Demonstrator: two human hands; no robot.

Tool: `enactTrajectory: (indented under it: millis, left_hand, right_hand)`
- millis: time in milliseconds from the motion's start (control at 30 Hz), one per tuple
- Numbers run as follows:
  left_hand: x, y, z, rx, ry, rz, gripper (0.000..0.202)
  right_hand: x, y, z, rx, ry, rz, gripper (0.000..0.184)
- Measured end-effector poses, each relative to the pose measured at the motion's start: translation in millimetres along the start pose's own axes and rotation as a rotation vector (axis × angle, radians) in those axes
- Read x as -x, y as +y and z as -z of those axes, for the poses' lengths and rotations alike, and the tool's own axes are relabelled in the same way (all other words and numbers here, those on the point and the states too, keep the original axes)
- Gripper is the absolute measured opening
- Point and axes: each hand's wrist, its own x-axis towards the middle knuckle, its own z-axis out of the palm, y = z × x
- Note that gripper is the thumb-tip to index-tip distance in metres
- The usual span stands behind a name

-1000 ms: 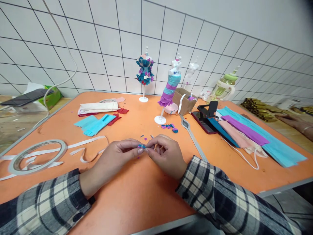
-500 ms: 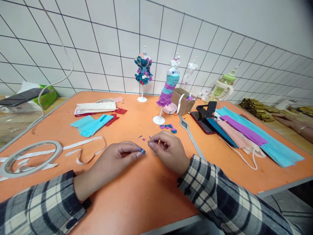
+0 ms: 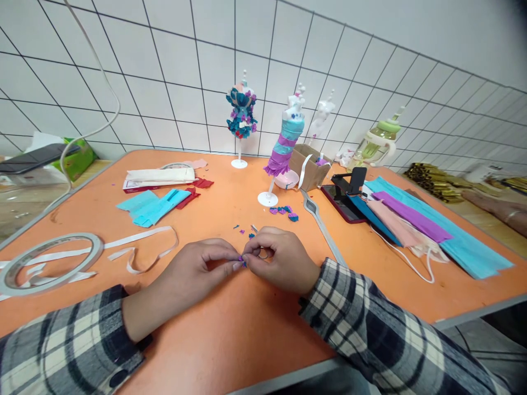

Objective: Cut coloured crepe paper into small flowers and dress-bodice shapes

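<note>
Pinching a purple-blue scrap (image 3: 242, 260) in both hands (image 3: 284, 259), purple bits (image 3: 321, 162) inside cardboard box (image 3: 315, 176)

Orange table (image 3: 197, 345), tape roll (image 3: 97, 247), light-blue sheets (image 3: 163, 207), wrapped mannequin (image 3: 285, 144)

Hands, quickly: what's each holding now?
Left hand: closed, pinching a small purple-and-blue crepe-paper piece.
Right hand: closed on the same piece; anything else held is unclear.

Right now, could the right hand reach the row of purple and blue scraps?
Probably yes: the scraps lie just beyond the right hand, with nothing visible in the way, though both it and the left hand appear to be pinching a small piece.
</note>
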Motion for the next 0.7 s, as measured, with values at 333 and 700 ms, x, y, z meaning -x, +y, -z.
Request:
enactTrajectory:
  millis: [333, 700]
  left_hand:
    - [-1.1, -1.1, 0.1, 0.068, 0.011, 0.132, 0.027]
    - [-3.0, 4.3, 2.7, 0.067, 0.146, 0.198, 0.025]
  right_hand:
    - [-1.4, 0.2, -2.8, -0.105, 0.058, -0.112, 0.005]
    - [-1.4, -5.2, -5.8, -0.037, 0.094, -0.080, 0.004]
